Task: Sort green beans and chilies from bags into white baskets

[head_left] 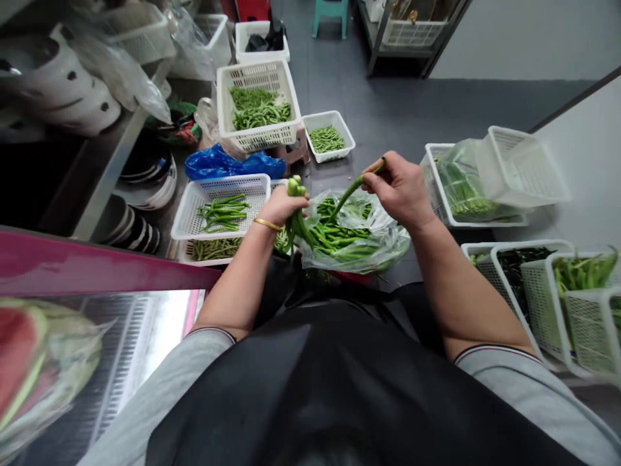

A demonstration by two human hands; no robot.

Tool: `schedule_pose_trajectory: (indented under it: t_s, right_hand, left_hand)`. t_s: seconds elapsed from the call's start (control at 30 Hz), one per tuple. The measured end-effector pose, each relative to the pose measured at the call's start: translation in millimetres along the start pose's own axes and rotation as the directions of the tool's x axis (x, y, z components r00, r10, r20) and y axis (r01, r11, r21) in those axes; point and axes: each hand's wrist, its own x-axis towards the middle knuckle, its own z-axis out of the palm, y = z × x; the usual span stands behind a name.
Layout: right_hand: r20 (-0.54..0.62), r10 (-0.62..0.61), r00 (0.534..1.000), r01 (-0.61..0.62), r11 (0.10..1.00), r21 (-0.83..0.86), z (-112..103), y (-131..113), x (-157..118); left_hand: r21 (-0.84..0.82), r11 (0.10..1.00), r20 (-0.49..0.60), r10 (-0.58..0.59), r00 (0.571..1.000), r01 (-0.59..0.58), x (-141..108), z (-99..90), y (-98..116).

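Note:
My left hand [282, 206] is closed around a bunch of long green vegetables [297, 188], their pale ends sticking up above my thumb and the rest hanging down. My right hand [395, 188] pinches one long, slim, curved green vegetable [348, 191] by its darker upper end. Its lower end reaches the pile in the clear plastic bag [388, 247]. Between my hands, that bag lies open, full of glossy green vegetables [339, 238] of the same kind. They look like long chili peppers, but I cannot tell for certain.
To the left, a white basket [182, 220] holds slim green vegetables; a blue bag [233, 163] lies behind it. Further off stand a large basket [257, 137] and a small one [334, 154] of green pieces. More baskets [507, 272] line the right. A pink-edged shelf [97, 262] is near my left arm.

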Motion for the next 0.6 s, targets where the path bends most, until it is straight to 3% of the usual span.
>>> schedule_pose_trajectory:
  t_s: [0.07, 0.17, 0.23, 0.37, 0.47, 0.53, 0.6]
  right_hand:
    - [-0.005, -0.075, 0.997, 0.075, 0.996, 0.048, -1.0, -9.3, -1.1]
    - [-0.031, -0.178, 0.984, 0.179, 0.984, 0.016, 3.8, -19.5, -1.9]
    - [-0.07, -0.23, 0.971, 0.225, 0.971, -0.081, 9.6, -20.9, -3.1]
    - [-0.113, -0.282, 0.953, 0.242, 0.929, -0.279, 21.8, -13.3, -8.1]
    - [-0.071, -0.185, 0.98, 0.139, 0.898, -0.418, 27.1, -8.6, -7.7]
    - [0.012, -0.019, 1.0, 0.022, 0.84, -0.541, 28.6, -6.3, -3.8]
    - [0.185, 0.181, 0.966, -0.018, 0.759, -0.651, 31.7, -3.2, -0.6]
  left_hand:
    - [-0.089, 0.99, 0.016, 0.11, 0.994, -0.108, -8.3, -1.4, 12.9]
    - [-0.079, 0.977, 0.129, 0.206, 0.97, -0.197, -20.9, 15.4, 28.5]
    - [-0.121, 0.974, 0.174, 0.208, 0.963, -0.189, -27.0, 29.7, 31.2]
    - [-0.228, 0.969, 0.136, 0.128, 0.982, -0.095, -39.2, 42.0, 27.9]
    - [-0.228, 0.973, 0.166, 0.062, 0.984, -0.023, -50.4, 39.3, 28.9]
    - [-0.227, 0.974, 0.184, 0.027, 0.983, 0.016, -56.8, 35.6, 30.8]
    - [-0.231, 0.973, 0.158, 0.02, 0.987, 0.018, -60.3, 29.7, 32.3]
